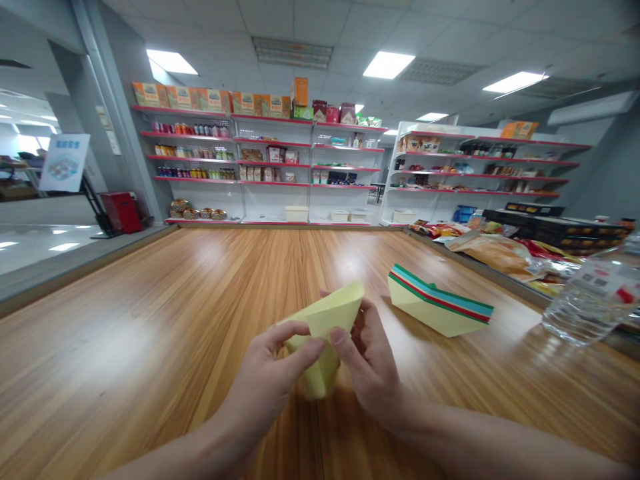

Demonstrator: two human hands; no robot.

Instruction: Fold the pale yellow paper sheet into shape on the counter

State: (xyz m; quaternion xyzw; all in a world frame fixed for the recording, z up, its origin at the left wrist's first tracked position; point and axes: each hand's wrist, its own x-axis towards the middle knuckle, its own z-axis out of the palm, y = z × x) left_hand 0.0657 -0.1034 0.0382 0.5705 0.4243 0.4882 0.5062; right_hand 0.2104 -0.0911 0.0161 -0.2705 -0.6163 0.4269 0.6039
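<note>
A folded piece of pale yellow paper (327, 313) is held just above the wooden table (220, 287), in front of me. My left hand (273, 363) pinches its left side between thumb and fingers. On the other side my right hand (373, 363) grips it, the thumb on the near face and the fingers behind, partly hidden by the paper. Its lower part hangs down between my hands and is slightly blurred. To the right of my right hand, a folded paper boat (435, 307) rests on the table, yellow below with green, blue and red stripes along its upper edge.
A clear plastic bottle (587, 293) stands at the right edge. Behind it are snack packets (500, 253) and black boxes (555, 230). Store shelves (275, 145) with goods line the back. A sign (65, 162) and a red box (121, 212) stand at far left.
</note>
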